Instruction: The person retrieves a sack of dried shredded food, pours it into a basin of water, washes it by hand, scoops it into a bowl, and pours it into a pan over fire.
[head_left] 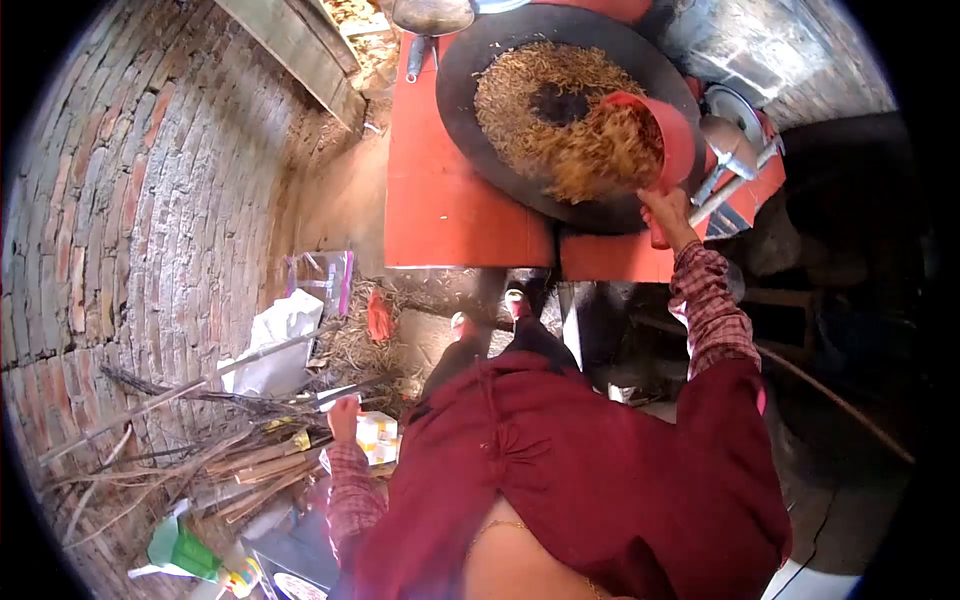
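Note:
My right hand (668,212) is closed around the handle of a red plastic scoop (678,138). It tilts over the right side of a wide black wok (462,110). Brown, strip-like pieces (520,90) lie in a ring in the wok, with a dark bare patch near the middle. More of them, smeared by motion, spill at the scoop's mouth. Low at my left side, my left hand (343,418) has its fingers curled, away from the wok. Whether anything is inside that fist is hidden.
The wok sits on a red stove top (465,225). Metal ladles (728,145) lie at its right, another (432,18) at the back left. Firewood sticks (270,465), a white bag (280,345) and a green container (180,548) crowd the floor by the brick wall (190,220).

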